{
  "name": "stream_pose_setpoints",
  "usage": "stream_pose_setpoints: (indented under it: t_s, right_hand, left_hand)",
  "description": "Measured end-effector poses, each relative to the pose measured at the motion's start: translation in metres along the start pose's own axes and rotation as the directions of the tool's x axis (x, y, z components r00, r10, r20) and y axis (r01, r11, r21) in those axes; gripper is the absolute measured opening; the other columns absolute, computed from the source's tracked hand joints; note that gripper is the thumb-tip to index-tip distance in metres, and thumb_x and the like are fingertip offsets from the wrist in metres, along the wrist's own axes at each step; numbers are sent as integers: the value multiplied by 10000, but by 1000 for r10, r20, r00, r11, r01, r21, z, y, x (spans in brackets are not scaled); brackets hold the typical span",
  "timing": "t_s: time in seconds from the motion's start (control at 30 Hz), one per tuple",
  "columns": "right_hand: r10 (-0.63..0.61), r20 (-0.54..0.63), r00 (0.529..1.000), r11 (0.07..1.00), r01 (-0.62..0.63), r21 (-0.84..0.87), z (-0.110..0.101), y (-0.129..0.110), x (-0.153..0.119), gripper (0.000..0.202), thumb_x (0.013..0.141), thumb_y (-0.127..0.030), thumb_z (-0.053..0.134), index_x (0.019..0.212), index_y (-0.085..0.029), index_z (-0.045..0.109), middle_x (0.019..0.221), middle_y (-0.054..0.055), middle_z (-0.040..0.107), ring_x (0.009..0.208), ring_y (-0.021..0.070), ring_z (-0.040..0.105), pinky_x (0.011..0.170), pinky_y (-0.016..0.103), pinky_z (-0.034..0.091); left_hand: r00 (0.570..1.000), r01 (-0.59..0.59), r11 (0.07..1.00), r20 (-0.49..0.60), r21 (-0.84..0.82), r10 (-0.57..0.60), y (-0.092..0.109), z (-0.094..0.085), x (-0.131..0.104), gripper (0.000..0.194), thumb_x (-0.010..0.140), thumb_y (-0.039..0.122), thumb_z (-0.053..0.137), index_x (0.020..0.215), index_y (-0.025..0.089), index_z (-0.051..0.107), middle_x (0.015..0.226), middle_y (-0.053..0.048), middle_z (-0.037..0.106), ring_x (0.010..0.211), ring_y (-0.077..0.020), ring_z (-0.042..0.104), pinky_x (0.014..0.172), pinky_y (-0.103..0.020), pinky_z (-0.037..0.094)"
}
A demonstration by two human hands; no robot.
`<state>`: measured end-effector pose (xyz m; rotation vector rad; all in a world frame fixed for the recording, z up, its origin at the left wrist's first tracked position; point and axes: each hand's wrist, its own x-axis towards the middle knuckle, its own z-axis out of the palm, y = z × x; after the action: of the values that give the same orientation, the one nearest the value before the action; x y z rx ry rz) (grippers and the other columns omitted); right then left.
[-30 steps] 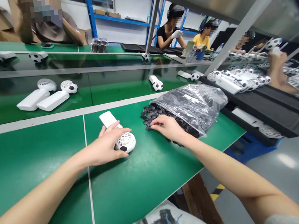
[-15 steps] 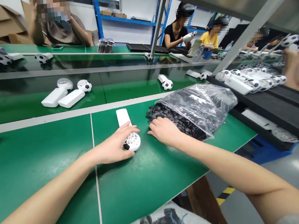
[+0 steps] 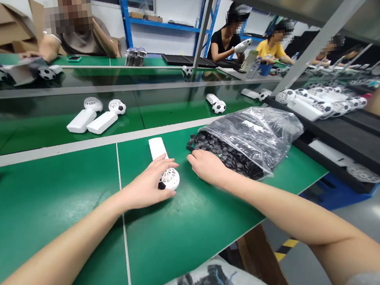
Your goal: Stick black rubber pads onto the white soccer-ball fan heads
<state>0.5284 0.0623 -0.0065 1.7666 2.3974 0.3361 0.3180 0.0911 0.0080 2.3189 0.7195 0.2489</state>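
A white handheld fan (image 3: 171, 180) with a soccer-ball lattice head lies on the green table, its flat handle pointing away from me. My left hand (image 3: 151, 180) curves around the head from the left, thumb below and fingers above. One black patch shows on the head near my thumb. My right hand (image 3: 207, 166) is at the near left edge of a pile of small black pieces (image 3: 212, 144), its fingers pinched together. What they hold, if anything, is hidden. The pieces spill from the mouth of a clear plastic bag (image 3: 260, 127).
Beyond the table edge, a green conveyor belt (image 3: 158, 107) carries several similar white fans (image 3: 102, 122). Black trays (image 3: 358, 141) stacked at the right hold more fans. Several people sit across the line. A slanted metal post (image 3: 321, 31) crosses the upper right.
My right hand has drawn slightly back from the black pieces, fingers closing together. My left hand stays on the fan. Fans on the belt have shifted right. A person opposite has lowered one hand.
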Motion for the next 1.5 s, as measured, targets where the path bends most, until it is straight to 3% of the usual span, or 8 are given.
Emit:
stream_pose_setpoints:
  t_s: [0.13,0.2,0.33,0.43,0.67,0.87,1.2,1.5]
  right_hand:
    - [51,-23,998,996,-49,80,2,8,1,205,839,-106,374,949,-107,547,867,100,554,830,197,520,721,285,395]
    - [69,-49,996,971,-56,231,-2,12,-3,219,861,-130,370,971,-119,559,904,94,564,858,174,523,758,269,398]
    - [60,-170,984,773,62,631,-21,7,-19,148,850,-173,446,906,-154,582,885,40,599,841,122,537,780,229,405]
    - [-7,-219,976,637,173,752,-34,-7,-27,123,847,-191,446,859,-159,564,836,24,599,783,110,535,730,226,419]
    - [-111,-199,974,630,224,744,-37,-20,-27,183,840,-163,453,989,-169,557,970,45,605,879,124,547,789,252,424]
    - [34,-305,952,602,224,766,-36,-21,-27,97,818,-181,511,830,-165,606,860,30,606,843,112,544,779,236,422]
    - [63,-147,987,345,117,931,-27,-32,-18,61,762,-186,565,772,-167,622,778,5,598,736,102,543,701,234,425]
    - [91,-23,996,127,11,992,-20,-34,-12,109,702,-227,624,693,-140,559,696,-11,588,642,91,522,640,232,420]
  left_hand:
    - [1000,-20,1000,19,-5,20,-1,-2,-1,548,701,274,553,1218,205,386,1394,-54,283,1336,-203,71,1072,-406,189]
    - [999,-33,999,37,-12,34,-1,-4,-1,549,701,249,540,1224,220,379,1404,-44,263,1337,-204,68,1067,-414,196]
    - [998,-36,999,54,-16,37,0,-8,-3,570,691,210,523,1239,220,367,1402,-44,266,1336,-203,74,1073,-409,178]
    - [998,-39,999,45,-21,40,0,-8,-2,573,683,206,527,1235,216,374,1393,-49,282,1335,-213,76,1072,-414,179]
    - [997,-73,997,25,-21,74,-3,-6,-2,549,685,214,533,1217,195,397,1374,-59,310,1331,-225,101,1080,-405,165]
    - [997,-82,996,4,-19,82,-5,-4,-1,528,685,230,550,1195,206,415,1357,-53,334,1330,-219,107,1075,-399,181]
    - [999,8,1000,-38,-28,-9,1,-1,-2,521,720,413,562,1175,193,433,1326,-88,378,1324,-248,133,1047,-411,220]
    - [999,30,998,-41,-47,-32,6,-1,-1,467,733,319,516,1172,190,422,1327,-86,375,1328,-243,111,1049,-421,210]
